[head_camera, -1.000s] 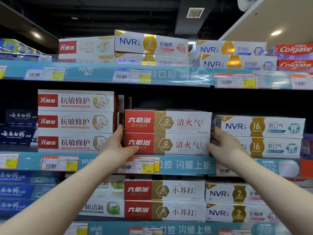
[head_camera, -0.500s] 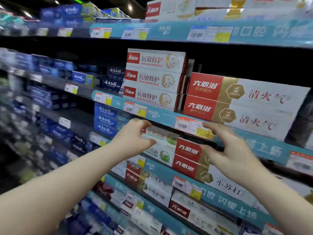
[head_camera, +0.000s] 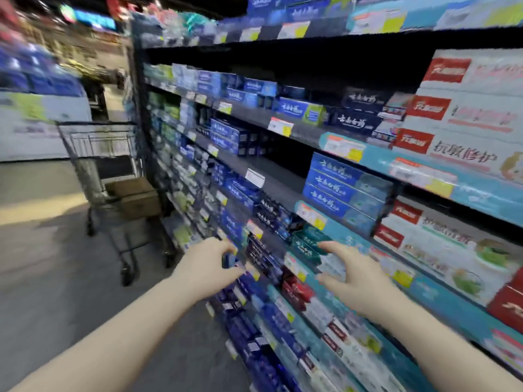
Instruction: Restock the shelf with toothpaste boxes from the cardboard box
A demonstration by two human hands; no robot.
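The picture is blurred by motion. My left hand (head_camera: 208, 265) and my right hand (head_camera: 358, 281) hover empty in front of the lower shelves, fingers spread and curled, touching nothing. A brown cardboard box (head_camera: 135, 198) rests on the lower rack of a wire shopping cart (head_camera: 99, 148) at the left, well beyond both hands. Stacked white and red toothpaste boxes (head_camera: 464, 108) fill the upper right of the shelf. Blue toothpaste boxes (head_camera: 336, 190) sit one shelf level below them.
The shelving unit (head_camera: 283, 176) runs from the near right away to the far left, packed with toothpaste boxes and price tags. Grey aisle floor (head_camera: 42, 278) lies to the left, with a white display (head_camera: 28, 123) behind the cart.
My view has swung left, away from the red and gold boxes. Both hands have let go of those boxes, dropped lower and come off the shelf. The cart and cardboard box have come into sight.
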